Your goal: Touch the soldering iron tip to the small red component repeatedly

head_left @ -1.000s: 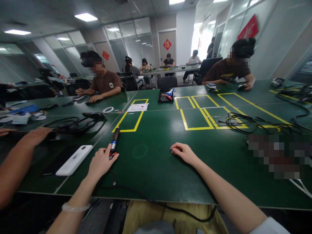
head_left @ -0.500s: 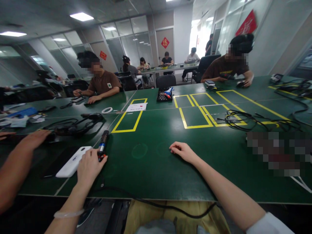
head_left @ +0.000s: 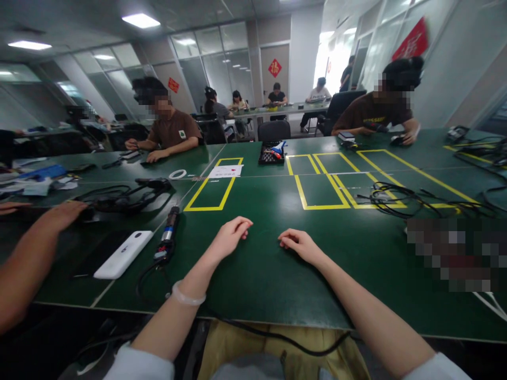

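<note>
My left hand point(head_left: 231, 237) rests on the green table point(head_left: 253, 285), its fingers curled together with nothing seen in them. Facing it, a short gap to the right, my right hand point(head_left: 299, 245) lies with its fingers also curled in, and no object shows there. A dark cylindrical device with a blue and silver band point(head_left: 168, 232) and a cable lies left of my left hand, untouched. Farther left is a white phone-shaped object point(head_left: 123, 254) beside a black flat item point(head_left: 101, 252).
Another person's arm point(head_left: 27, 264) reaches in from the left near a black strapped headset point(head_left: 134, 198). Yellow tape outlines point(head_left: 322, 207), a paper sheet point(head_left: 225, 171) and a black tray point(head_left: 271, 153) lie ahead. Coiled black cables point(head_left: 390, 198) are at right. Two people sit opposite.
My left hand has left the cylindrical device and moved right, close to my right hand. My right hand has stayed nearly in place. The view has shifted slightly.
</note>
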Tool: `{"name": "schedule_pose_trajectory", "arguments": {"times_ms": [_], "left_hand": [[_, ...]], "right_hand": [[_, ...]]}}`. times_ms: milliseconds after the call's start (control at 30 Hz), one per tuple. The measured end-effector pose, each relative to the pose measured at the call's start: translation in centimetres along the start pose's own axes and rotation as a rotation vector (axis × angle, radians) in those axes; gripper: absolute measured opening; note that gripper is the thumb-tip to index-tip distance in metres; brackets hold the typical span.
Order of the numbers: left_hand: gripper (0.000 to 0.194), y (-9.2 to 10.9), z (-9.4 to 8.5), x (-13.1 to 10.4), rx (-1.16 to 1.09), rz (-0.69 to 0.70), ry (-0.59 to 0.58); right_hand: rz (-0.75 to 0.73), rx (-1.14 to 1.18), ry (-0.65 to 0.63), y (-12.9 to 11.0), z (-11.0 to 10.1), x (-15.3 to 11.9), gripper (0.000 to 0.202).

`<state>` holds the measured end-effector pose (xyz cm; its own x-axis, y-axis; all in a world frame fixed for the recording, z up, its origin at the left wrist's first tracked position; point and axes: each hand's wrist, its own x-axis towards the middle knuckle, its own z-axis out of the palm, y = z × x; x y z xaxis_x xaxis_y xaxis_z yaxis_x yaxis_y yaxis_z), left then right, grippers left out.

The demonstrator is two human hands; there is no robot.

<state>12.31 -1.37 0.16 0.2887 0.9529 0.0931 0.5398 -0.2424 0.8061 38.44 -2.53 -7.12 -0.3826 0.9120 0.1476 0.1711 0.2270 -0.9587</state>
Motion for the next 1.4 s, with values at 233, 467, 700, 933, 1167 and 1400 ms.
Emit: {"name": "schedule_pose_trajectory", "arguments": {"times_ms": [233,467,700,933,1167,1400], "left_hand": [[0.06,0.5,8.2,2.5,-0.423,0.005,-0.318],[0.049,-1.5,9.0,2.5,-0.594,-0.136,-0.285],[0.038,-1.8,9.3,2.3,-0.557,-0.092,-0.275],[0.03,-1.7,9.4,2.2,-0.516,-0.018,-0.254],[0.026,-1.2,9.3,1.9,-0.484,0.024,-0.219],[0.027,-1.1,9.0,1.9,-0.469,-0.008,-0.264]], "right_hand": [[-0.014,0.236,-0.046,0.3,0.2,0.4,0.031],[-0.04,0.186,0.033,0.8,0.7,0.5,0.025],[-0.072,-0.112,0.07,0.2,0.6,0.1,0.018],[-0.062,-0.182,0.102,0.6,0.1,0.2,0.017],[-0.037,-0.167,0.105,0.6,0.1,0.3,0.018],[-0.04,-0.176,0.081,0.8,0.0,0.3,0.016]]}}
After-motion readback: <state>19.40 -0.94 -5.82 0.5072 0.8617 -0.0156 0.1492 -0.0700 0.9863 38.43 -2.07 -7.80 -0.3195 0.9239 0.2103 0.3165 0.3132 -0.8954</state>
